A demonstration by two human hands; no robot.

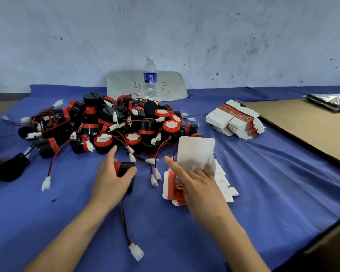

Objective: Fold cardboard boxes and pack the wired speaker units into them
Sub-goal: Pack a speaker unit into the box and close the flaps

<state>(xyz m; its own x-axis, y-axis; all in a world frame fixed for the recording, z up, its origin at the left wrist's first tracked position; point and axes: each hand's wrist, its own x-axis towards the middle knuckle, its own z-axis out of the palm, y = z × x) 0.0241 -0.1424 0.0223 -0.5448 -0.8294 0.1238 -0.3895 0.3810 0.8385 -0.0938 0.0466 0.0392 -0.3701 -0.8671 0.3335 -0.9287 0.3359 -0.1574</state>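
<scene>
My left hand grips a black and red speaker unit on the blue cloth; its red and black wire trails toward me to a white plug. My right hand holds a flat white and red box blank, lifting it off a small stack of flat blanks. One white panel of the blank stands upright above my fingers. Behind both hands lies a large pile of speaker units with tangled wires and white plugs.
A bigger stack of flat box blanks lies at the right. A brown cardboard sheet covers the table's right side, with a plastic bag on it. A water bottle stands by the wall before a marked board.
</scene>
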